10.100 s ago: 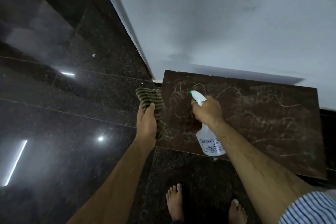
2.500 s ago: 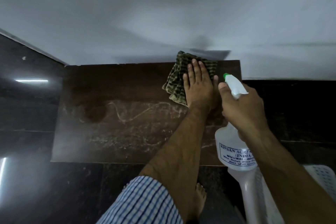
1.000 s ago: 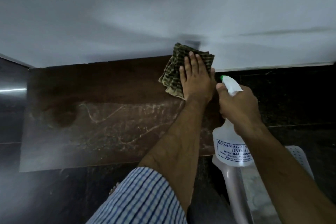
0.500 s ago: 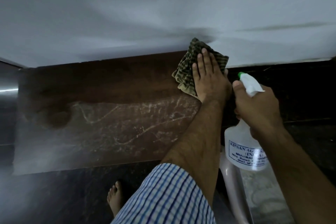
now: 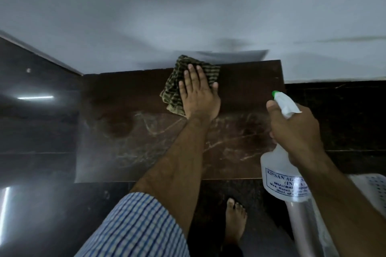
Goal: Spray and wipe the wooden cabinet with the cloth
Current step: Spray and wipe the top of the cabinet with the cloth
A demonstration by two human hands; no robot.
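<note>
Pressing striped cloth point(image 5: 172, 91) onto streaky cabinet point(image 5: 125, 144); gripping bottle point(image 5: 276, 173).

Green-striped cloth point(image 5: 193, 73), dark brown cabinet point(image 5: 129, 110), white green-tipped spray bottle point(image 5: 279, 173), blue-checked sleeve point(image 5: 137, 227)

The wooden cabinet point(image 5: 129, 131) top lies bare from its left edge to mid-width and along the near edge. The wall point(image 5: 188, 6) shuts off the far edge. The left hand point(image 5: 198, 94), flat on the cloth point(image 5: 173, 87), occupies that edge's middle, and the spray bottle point(image 5: 279, 173) gripped by the right hand point(image 5: 296, 129) hangs over the near right corner.
</note>
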